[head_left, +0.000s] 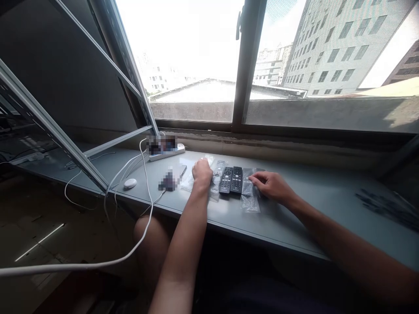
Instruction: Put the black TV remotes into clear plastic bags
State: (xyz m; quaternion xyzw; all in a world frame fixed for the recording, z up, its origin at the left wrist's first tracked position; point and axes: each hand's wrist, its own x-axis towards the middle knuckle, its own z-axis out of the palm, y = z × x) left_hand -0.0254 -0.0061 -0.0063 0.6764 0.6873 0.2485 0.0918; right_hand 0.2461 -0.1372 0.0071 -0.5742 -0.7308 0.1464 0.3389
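Two black remote controls, one (225, 181) on the left and another (236, 180) on the right, lie side by side on the grey table, buttons up. Just right of them, the thumb and fingers of my right hand (271, 185) pinch the edge of a clear plastic bag (250, 203) lying flat. My left hand (202, 172) is closed in a fist over clear plastic bags (187, 182) left of the remotes; its fingertips are hidden, so what it grips cannot be made out. Between that hand and the remotes lies another clear bag (214, 192).
A white power strip (167, 152) stands by the wall, partly blurred. White cables (148, 174) hang over the table's left part, near a round white device (130, 183) and a pixelated object (168, 181). A metal frame (62, 131) slants at left. Dark items (386, 207) lie far right.
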